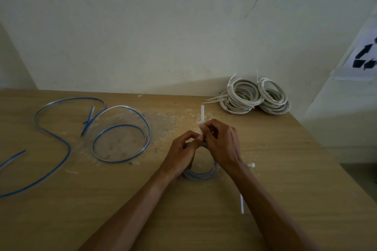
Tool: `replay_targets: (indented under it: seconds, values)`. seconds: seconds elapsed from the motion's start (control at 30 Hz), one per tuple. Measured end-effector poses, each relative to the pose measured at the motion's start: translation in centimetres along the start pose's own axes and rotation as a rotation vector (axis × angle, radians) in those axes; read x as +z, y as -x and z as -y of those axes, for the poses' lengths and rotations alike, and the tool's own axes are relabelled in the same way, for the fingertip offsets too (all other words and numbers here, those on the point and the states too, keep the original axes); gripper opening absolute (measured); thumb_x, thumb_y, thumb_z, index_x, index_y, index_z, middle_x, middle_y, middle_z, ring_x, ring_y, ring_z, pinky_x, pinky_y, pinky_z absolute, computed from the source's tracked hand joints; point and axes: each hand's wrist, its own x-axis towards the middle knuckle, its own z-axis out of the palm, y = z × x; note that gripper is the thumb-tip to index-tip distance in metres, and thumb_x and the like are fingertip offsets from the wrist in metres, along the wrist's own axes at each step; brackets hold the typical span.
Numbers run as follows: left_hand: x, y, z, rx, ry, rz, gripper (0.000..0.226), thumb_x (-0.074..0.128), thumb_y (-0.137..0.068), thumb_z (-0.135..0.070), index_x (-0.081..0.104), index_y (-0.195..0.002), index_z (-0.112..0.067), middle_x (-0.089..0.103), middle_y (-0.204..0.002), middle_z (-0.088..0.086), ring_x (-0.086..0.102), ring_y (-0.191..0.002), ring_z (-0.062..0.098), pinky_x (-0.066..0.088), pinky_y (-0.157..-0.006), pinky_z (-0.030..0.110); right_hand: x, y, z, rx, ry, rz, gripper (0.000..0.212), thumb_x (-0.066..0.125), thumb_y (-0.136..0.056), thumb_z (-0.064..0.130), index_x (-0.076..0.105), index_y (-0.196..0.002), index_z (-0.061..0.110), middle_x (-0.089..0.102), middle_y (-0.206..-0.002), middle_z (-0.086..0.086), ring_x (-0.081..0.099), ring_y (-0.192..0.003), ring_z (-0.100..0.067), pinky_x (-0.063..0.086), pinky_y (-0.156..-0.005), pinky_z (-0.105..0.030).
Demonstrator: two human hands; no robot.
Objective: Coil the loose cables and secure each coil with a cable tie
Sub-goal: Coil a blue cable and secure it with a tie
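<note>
Big tan table [285, 169], matte wood-look top with pale dusty flecks across the middle.

The loose blue cable [68, 150] sprawls over the left half. It's flat, ribbon-ish and clearly springy, lying in wide lazy loops. My guess is it fights back when wound and pops open if you let go too early.

Back right by the wall are two white coils [240, 98], round glossy cable, leaning on each other with tie tails sticking out like whiskers. Those look done.

The action is front-centre. The left hand [181, 155] has its fingers curled onto the far edge of the grey coil [201, 176], which lies flat on the table under both hands. The right hand [222, 144] pinches the cable tie [202, 113], a stiff translucent white strip whose tail pokes straight up above the fingers.

Here's where it could go sideways. If the left hand's grip slackens before the tie is cinched, the turns could fan out and the tie would catch only some of them. Can't tell whether it's locked yet, the fingers hide that.

A spare tie [242, 204] lies by the right forearm, easy to knock off.
</note>
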Motion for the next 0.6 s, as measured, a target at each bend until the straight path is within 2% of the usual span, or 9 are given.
replay_targets:
  seconds: [0.1,0.17,0.27,0.33,0.4,0.5,0.6]
  values:
    - [0.2,-0.1,0.3,-0.082,0.092,0.069,0.022,0.053,-0.103,-0.041,0.067,-0.097,-0.026,0.033,-0.054,-0.002,0.027,-0.045,0.012,0.026,-0.044,0.024,-0.3,-0.2,-0.4,0.107,-0.128,0.032,0.012,0.068,-0.094,0.020,0.075,-0.084,0.016,0.068,-0.064,0.013,0.065,-0.062,-0.001,0.049,-0.057,-0.017]
    - [0.4,-0.3,0.6,-0.070,0.072,0.036,0.023,0.052,-0.104,-0.042,0.067,-0.094,-0.028,0.034,-0.053,-0.002,0.029,-0.043,0.012,0.027,-0.044,0.023,-0.1,-0.3,-0.5,0.133,-0.155,0.023,0.012,0.069,-0.095,0.020,0.075,-0.085,0.016,0.069,-0.068,0.011,0.065,-0.063,-0.001,0.046,-0.057,-0.012]
    - [0.6,-0.7,1.3,-0.014,0.042,-0.079,0.029,0.049,-0.105,-0.043,0.070,-0.093,-0.025,0.036,-0.047,-0.006,0.032,-0.039,0.013,0.026,-0.043,0.024,0.7,0.1,-0.4,0.097,-0.130,0.013,0.015,0.065,-0.098,0.024,0.073,-0.089,0.016,0.069,-0.073,0.010,0.066,-0.066,-0.003,0.051,-0.059,-0.018]
    - [0.0,-0.9,1.7,0.005,0.066,-0.179,0.034,0.048,-0.105,-0.041,0.071,-0.094,-0.019,0.036,-0.046,-0.006,0.031,-0.038,0.014,0.025,-0.043,0.024,1.2,0.8,-0.1,0.026,-0.052,0.071,0.021,0.058,-0.102,0.030,0.072,-0.094,0.017,0.070,-0.074,0.009,0.066,-0.064,-0.004,0.054,-0.059,-0.025]
    - [-0.9,-1.2,1.8,0.025,0.099,-0.268,0.034,0.049,-0.106,-0.038,0.070,-0.088,-0.018,0.038,-0.047,-0.002,0.030,-0.039,0.016,0.024,-0.043,0.024,1.7,1.5,0.5,-0.067,0.025,0.140,0.023,0.056,-0.103,0.034,0.071,-0.110,0.019,0.073,-0.078,0.008,0.068,-0.063,-0.003,0.057,-0.059,-0.025]
    - [-2.0,-1.4,1.5,0.011,0.191,-0.324,0.033,0.052,-0.105,-0.036,0.069,-0.083,-0.018,0.035,-0.050,-0.001,0.028,-0.040,0.014,0.023,-0.042,0.022,1.9,1.9,1.4,-0.147,0.054,0.204,0.034,0.061,-0.100,0.034,0.062,-0.132,0.021,0.076,-0.088,0.005,0.070,-0.066,-0.005,0.058,-0.062,-0.023]
    - [-2.0,-1.4,1.0,-0.008,0.219,-0.280,0.035,0.051,-0.104,-0.039,0.069,-0.092,-0.012,0.033,-0.053,-0.002,0.030,-0.042,0.011,0.026,-0.041,0.022,1.0,1.3,1.9,0.056,-0.235,0.281,0.031,0.065,-0.098,0.029,0.062,-0.127,0.019,0.074,-0.080,-0.001,0.071,-0.056,-0.012,0.058,-0.054,-0.027]
